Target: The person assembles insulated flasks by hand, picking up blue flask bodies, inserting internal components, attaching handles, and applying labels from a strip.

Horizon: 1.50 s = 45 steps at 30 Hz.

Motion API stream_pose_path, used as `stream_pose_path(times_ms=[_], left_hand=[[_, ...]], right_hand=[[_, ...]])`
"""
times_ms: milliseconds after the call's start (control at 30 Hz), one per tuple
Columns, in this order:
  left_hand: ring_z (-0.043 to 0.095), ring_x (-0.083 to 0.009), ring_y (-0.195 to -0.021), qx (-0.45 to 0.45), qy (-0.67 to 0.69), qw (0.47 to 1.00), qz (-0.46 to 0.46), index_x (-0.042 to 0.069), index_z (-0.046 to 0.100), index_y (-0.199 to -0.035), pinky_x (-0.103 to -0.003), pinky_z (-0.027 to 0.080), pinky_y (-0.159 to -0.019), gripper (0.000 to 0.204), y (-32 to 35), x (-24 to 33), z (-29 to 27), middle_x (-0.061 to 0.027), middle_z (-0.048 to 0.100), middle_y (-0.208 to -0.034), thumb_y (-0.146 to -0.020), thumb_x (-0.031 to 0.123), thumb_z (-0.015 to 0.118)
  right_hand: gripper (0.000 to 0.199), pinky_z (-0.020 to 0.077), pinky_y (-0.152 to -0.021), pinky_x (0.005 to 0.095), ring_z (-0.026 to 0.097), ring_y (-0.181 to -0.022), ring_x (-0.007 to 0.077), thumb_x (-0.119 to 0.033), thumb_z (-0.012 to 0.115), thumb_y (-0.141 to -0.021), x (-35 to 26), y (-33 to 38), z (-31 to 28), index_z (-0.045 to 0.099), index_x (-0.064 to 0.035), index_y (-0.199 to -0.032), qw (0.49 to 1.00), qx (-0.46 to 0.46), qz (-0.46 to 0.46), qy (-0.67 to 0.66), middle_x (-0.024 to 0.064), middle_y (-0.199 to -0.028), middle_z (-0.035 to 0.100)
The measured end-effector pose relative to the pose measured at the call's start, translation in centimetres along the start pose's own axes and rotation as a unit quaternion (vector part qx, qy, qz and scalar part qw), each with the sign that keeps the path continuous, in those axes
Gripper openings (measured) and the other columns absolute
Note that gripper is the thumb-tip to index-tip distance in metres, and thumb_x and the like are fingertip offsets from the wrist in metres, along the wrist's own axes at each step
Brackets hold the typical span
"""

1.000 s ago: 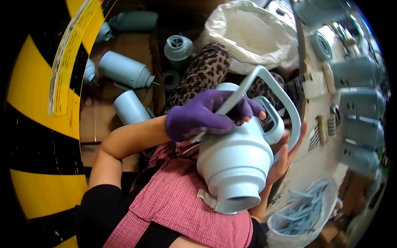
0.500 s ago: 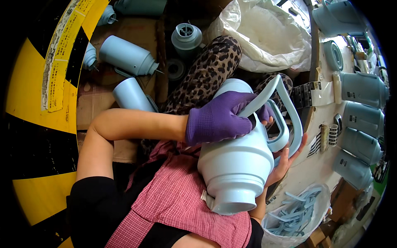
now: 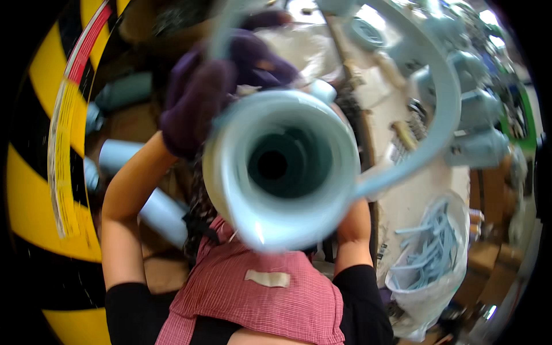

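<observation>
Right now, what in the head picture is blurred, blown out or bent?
Head view: the purple-gloved left hand is smeared and the light-blue jug soft, its inside falling into shadow; head view: patches along the top edge are blown out; head view: the yellow-and-black striped panel bows along the fisheye rim, while the pink apron looks sharper.

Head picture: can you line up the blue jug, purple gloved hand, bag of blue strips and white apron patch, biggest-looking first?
1. blue jug
2. purple gloved hand and bag of blue strips: too alike to rank
3. white apron patch
</observation>
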<state>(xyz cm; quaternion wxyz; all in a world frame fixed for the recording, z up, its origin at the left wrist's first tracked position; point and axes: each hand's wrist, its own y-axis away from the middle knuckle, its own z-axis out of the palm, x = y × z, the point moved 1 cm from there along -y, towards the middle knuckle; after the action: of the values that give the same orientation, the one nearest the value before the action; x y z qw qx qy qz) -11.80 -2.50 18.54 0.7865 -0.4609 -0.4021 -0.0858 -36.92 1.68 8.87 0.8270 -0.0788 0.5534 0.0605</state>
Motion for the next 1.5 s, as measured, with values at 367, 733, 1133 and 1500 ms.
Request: stream_pose_path(times_ms=[367, 733, 1133, 1500], left_hand=[[0.045, -0.0338, -0.138, -0.333, -0.718, 0.564, -0.235, 0.016, 0.064, -0.122, -0.066, 0.012, -0.121, 0.043, 14.1, -13.9, -3.8, -0.0085, 0.064, -0.130, -0.090, 0.045, 0.061], [0.069, -0.0346, -0.099, -0.425, -0.557, 0.520, -0.488, 0.018, 0.077, -0.101, -0.050, 0.047, -0.094, 0.027, 19.2, -22.7, -2.5, -0.0125, 0.074, -0.105, -0.087, 0.035, 0.062], [0.070, -0.0389, -0.090, -0.235, -0.537, 0.625, -0.516, 0.009, 0.067, -0.117, -0.046, 0.051, -0.089, 0.034, 22.5, -20.6, 1.6, -0.0176, 0.073, -0.097, -0.089, 0.025, 0.056], [0.068, -0.0129, -0.087, 0.354, -0.320, 0.865, -0.154, 0.004, 0.059, -0.132, -0.030, 0.054, -0.075, 0.040, 19.9, -5.1, 0.3, -0.0064, 0.072, -0.097, -0.093, 0.004, 0.068]], right_hand=[[0.037, 0.0507, -0.099, 0.0402, 0.060, -0.120, 0.0223, -0.031, 0.053, -0.105, -9.3, 22.9, -13.8, 0.055, -0.0089, -0.134, 0.791, 0.501, -0.351, 0.009, 0.0079, -0.135, 0.060], [0.032, 0.0490, -0.062, 0.0401, 0.057, -0.066, 0.0199, -0.030, 0.086, -0.081, -17.2, 35.0, -38.7, 0.068, -0.0032, -0.084, 0.461, 0.754, -0.230, 0.408, 0.0098, -0.084, 0.070], [0.037, 0.0197, -0.117, 0.0616, 0.057, -0.122, 0.0305, -0.021, 0.074, -0.086, 9.8, 10.6, -0.2, 0.067, -0.0125, -0.122, 0.676, -0.006, -0.056, 0.735, 0.0069, -0.117, 0.068], [0.023, 0.0482, -0.092, 0.0405, 0.067, -0.094, 0.0320, -0.006, 0.066, -0.086, 10.9, 8.7, 1.9, 0.067, -0.0041, -0.109, 0.812, 0.097, -0.048, 0.573, 0.0145, -0.101, 0.071]])
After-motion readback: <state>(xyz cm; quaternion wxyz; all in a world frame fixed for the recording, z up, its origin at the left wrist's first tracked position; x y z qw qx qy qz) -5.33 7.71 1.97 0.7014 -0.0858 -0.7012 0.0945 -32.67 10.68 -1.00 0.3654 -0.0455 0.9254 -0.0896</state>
